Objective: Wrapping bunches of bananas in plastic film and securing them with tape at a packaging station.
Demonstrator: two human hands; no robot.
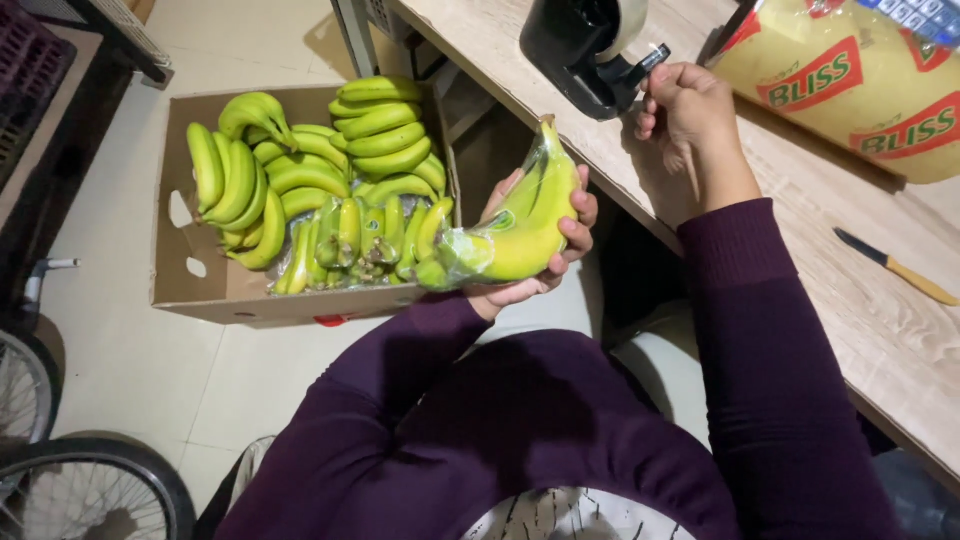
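From the head camera, the left hand (545, 245) is wrapped around a bunch of bananas (520, 225) sheathed in clear plastic film, fingers curled over its far side and the stem end pointing up toward the table edge. Just to the left of that hand, on the floor, sits a cardboard box (200, 285) filled with more green banana bunches (330, 180). The right hand (690, 115) is raised up and to the right of the left one, its fingers pinched closed at the front end of a black tape dispenser (580, 50) that stands on the wooden table (850, 320). Beyond that hand lies a yellow printed bag (860, 80), and well to its right, nearer the person, a knife with a yellow handle (895, 268) rests flat on the table.
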